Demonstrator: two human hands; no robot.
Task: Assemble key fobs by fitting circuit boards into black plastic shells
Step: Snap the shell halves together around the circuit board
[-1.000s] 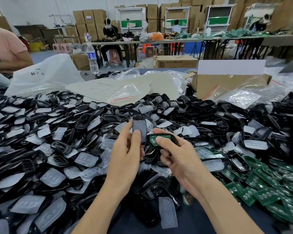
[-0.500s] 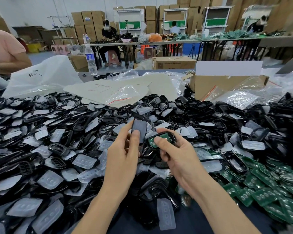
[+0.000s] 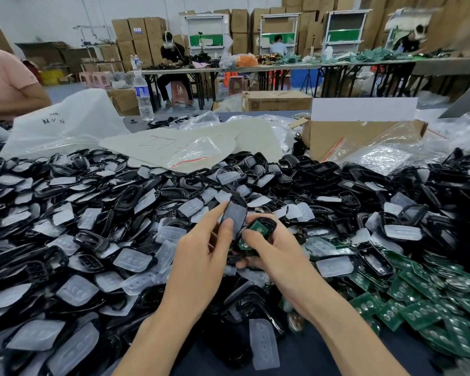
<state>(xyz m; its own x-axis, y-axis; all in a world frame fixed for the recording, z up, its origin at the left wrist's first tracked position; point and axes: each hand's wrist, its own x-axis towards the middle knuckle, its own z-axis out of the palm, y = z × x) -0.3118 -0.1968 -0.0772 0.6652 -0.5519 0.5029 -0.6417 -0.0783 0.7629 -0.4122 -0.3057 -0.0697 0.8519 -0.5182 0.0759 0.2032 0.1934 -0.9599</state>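
Head view: you look down on your two bare hands, close together above a table heaped with key-fob parts.
Left hand (image 3: 198,256): you pinch a dark cover plate (image 3: 235,213) between thumb and forefinger; it stands nearly upright, its top leaning slightly right.
Right hand (image 3: 276,253): your fingers curl round a black shell (image 3: 267,226), gripping it from below, with your thumb pressed on its near end.
Circuit board (image 3: 257,228): green, seated inside that shell and partly covered by your thumb.
Plate and shell: the plate's lower edge sits just beside the shell's left rim; you cannot tell whether they touch.
Shell pile (image 3: 125,196): loose black frames and casings spread across the table, left to far right.
Button pads (image 3: 132,260): translucent rubber pieces with raised dots, scattered among the shells; one lies between your forearms.
Loose boards (image 3: 418,294): a green heap to the right of your right forearm.
White bag (image 3: 63,123): dark handwriting on its side, too small and skewed to read.
Cream sheet (image 3: 174,145): red hand-drawn strokes, not legible.
Water bottle (image 3: 142,96): upright at the far table edge, with a blue label whose print is unreadable.
Cardboard box (image 3: 358,137): open, beyond the shells on the right, clear bags spilling beside it.
Pink sleeve (image 3: 8,82): another person's arm at the far left.
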